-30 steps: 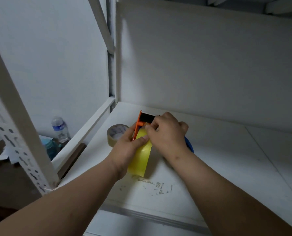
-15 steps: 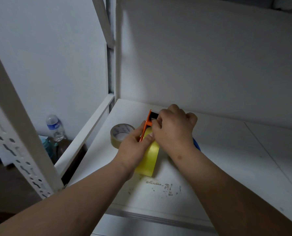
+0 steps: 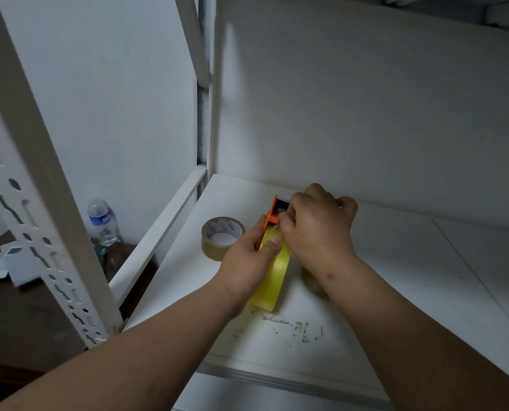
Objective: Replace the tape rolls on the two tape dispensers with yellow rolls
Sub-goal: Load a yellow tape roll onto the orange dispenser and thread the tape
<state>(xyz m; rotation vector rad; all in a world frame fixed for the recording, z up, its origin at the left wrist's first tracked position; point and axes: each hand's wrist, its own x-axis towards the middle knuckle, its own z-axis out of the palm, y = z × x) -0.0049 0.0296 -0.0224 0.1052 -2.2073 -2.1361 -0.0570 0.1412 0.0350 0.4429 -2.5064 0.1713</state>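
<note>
Left hand (image 3: pixel 249 262) grips the upright glossy yellow tape roll (image 3: pixel 272 277), thumb on top; right hand (image 3: pixel 315 229) pinches at the orange plastic tape dispenser (image 3: pixel 272 213) just above. A brown tape roll (image 3: pixel 223 237) lies left on the white shelf (image 3: pixel 395 277).

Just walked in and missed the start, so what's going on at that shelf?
A person is fitting a yellow tape roll into an orange tape dispenser on the white shelf. The left hand steadies the roll and dispenser, while the right hand pinches at the dispenser's head, seemingly threading the tape end. A tan tape roll lies flat on the shelf just left of them, likely the old one.
</note>
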